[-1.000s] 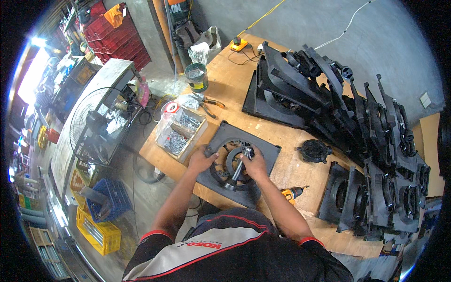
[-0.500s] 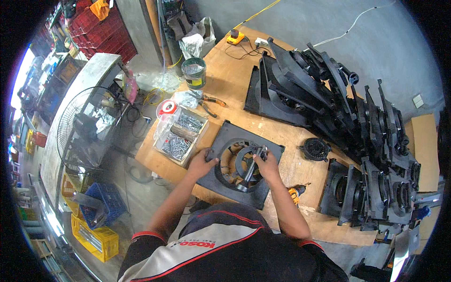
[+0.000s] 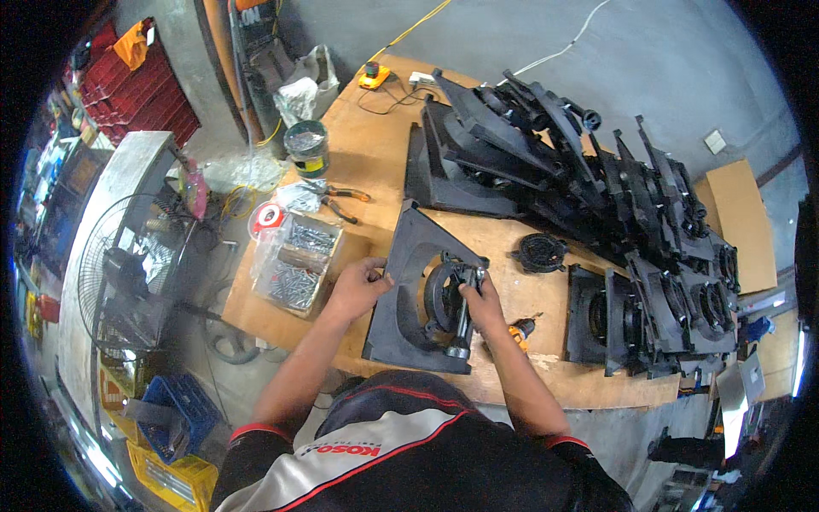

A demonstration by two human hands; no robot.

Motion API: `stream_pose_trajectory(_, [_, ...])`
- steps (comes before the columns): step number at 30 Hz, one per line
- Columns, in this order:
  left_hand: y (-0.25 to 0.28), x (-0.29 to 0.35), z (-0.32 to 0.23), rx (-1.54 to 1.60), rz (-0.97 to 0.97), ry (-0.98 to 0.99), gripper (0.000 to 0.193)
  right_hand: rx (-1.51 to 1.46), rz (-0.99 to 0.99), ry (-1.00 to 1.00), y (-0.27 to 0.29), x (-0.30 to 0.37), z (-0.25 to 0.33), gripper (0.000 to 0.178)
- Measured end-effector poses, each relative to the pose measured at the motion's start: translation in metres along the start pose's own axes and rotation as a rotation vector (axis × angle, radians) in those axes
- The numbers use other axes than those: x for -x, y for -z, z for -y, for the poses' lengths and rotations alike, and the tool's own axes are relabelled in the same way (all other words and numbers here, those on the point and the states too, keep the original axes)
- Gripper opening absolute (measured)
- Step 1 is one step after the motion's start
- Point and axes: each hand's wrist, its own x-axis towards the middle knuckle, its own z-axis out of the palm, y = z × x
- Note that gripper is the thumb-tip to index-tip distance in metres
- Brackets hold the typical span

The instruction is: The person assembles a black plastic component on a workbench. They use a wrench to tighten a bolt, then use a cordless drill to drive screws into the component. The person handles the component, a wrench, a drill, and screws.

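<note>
You seem to be positioning the square black plastic frame (image 3: 403, 282), tilted at the brown wooden table (image 3: 546, 337), which calls for steadying: right hand (image 3: 484, 307) closed on the silver metal bar (image 3: 463, 326), left hand (image 3: 357, 291) half-curled at the frame's left edge, hold unclear.

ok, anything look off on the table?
The pile of black frames: they overlap at uneven angles, some jutting up, so it looks askew and possibly unstable. No spill or damage I can make out; screws sit inside their box.
</note>
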Motion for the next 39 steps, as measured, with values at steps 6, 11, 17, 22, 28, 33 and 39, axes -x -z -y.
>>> stream_pose_trajectory(6, [-0.044,0.041,-0.123,-0.241,0.057,-0.156,0.044,-0.318,0.002,-0.004,0.048,0.02,-0.011,0.07])
stream_pose_trajectory(11, [-0.112,0.061,-0.165,-0.259,0.171,-0.272,0.049,-0.808,0.21,-0.241,0.058,0.038,-0.015,0.055])
stream_pose_trajectory(17, [-0.135,0.029,-0.136,-0.237,0.294,-0.336,0.051,-0.964,0.39,-0.347,0.062,0.014,-0.06,0.047])
stream_pose_trajectory(22, [-0.113,-0.009,-0.025,-0.387,0.13,-0.047,0.038,-0.981,0.516,-0.382,0.058,0.009,-0.073,0.046])
stream_pose_trajectory(28, [-0.124,-0.003,-0.002,-0.689,0.057,-0.318,0.043,-0.973,0.53,-0.402,0.071,0.003,-0.079,0.045])
stream_pose_trajectory(33, [-0.132,0.005,-0.013,-0.841,0.264,-0.309,0.036,-0.947,0.531,-0.4,0.078,0.0,-0.077,0.043])
stream_pose_trajectory(39, [-0.151,0.011,-0.025,-1.232,0.196,-0.467,0.031,-0.877,0.495,-0.366,0.095,-0.012,-0.064,0.042])
